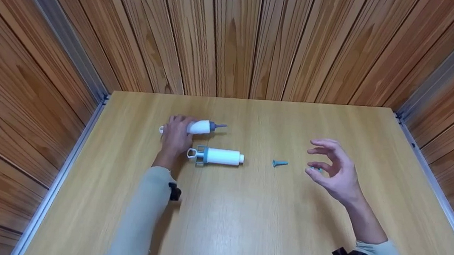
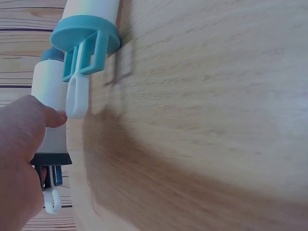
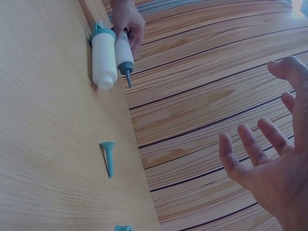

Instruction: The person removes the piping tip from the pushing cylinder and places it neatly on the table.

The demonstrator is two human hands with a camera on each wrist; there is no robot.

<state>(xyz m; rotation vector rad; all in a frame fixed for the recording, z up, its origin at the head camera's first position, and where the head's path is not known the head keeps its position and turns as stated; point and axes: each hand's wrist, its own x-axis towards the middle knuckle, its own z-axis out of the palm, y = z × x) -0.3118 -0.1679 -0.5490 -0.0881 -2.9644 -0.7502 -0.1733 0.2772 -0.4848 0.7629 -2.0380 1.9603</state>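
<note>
The left hand (image 1: 177, 135) holds the white syringe with the gray tip (image 1: 199, 127) around its barrel, on or just over the table (image 1: 242, 215), behind the white syringe with the teal collar (image 1: 223, 156). The right hand (image 1: 338, 174), loose and holding nothing, is up near the small teal nozzle (image 1: 280, 163). The gray-tipped syringe looks light, hard and a bit slippery, so its fat middle seems better to grab than its thin tip.

Pale glare whitens the light-brown wood-grain tabletop (image 1: 224, 230) before me; a soft-edged shadow falls below my bare right hand (image 1: 337, 174). My wrist views look hazy, the right bowing the striped brown wooden planks (image 3: 216, 96).
</note>
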